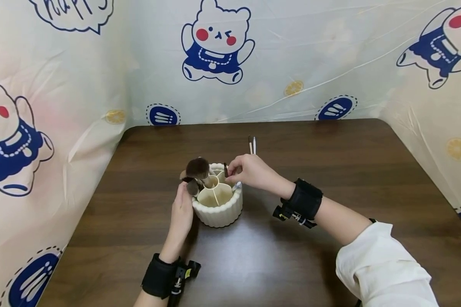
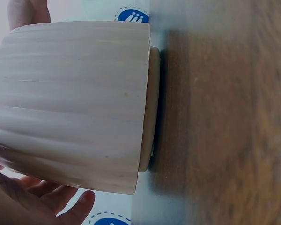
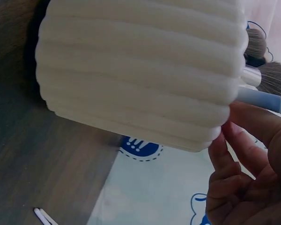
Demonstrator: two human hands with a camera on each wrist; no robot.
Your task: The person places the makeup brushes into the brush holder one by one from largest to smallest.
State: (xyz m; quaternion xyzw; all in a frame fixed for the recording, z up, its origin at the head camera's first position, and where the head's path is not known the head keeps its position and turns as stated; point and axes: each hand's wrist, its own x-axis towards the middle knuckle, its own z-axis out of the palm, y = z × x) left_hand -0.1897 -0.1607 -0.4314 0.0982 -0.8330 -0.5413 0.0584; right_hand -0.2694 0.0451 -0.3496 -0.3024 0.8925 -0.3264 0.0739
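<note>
The ribbed cream holder (image 1: 218, 216) stood between the hands, the left hand (image 1: 182, 209) resting loosely extended fingers against its side. The right hand (image 1: 250, 171) pinched what seemed a slender dark-tipped brush (image 1: 226, 169), its lower end hidden.

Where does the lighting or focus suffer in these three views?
Head: pale glare on the table in front of the holder; left wrist: table grain soft and smeared; right wrist: table dim, with a dark band along the holder's base.

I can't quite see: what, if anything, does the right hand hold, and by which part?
The right hand appears to pinch a slim dark makeup brush near its upper end.
</note>
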